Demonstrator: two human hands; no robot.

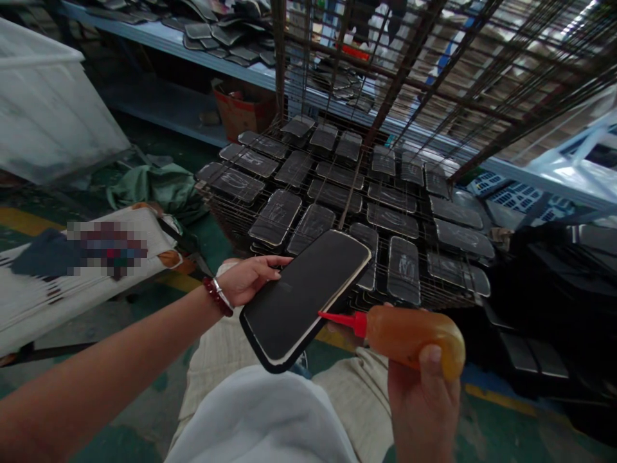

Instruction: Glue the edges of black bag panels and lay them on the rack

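Holding the pad: the left hand [250, 280] pinches the black pad [303, 292] at its left edge, and part of the fingers is hidden behind it
Place of the pad: it is in the air above the lap, slanted, in front of the wire rack [278, 58]; I cannot tell if it touches the rack
Squeeze bottle: the right hand [421, 389] is wrapped around the bottle [409, 334], thumb on the near side, the other fingers mostly hidden
Red nozzle: the nozzle [347, 319] points left, its tip at the pale line [348, 283] near the pad's border; real touching is too small to tell
Good handling: in my judgement, a light, even press on the bottle and a steady pad should give a regular line; the tip is better kept low, inside the black rim
Pad edges: the pale line shows along the right and lower borders; the rounded corners probably need a slower turn
Room for moving: toward the lap and the trousers [212, 350] the room seems wider; the far end of the pad looks close to the smaller pads [276, 217] on the rack, so a swing that way could brush them
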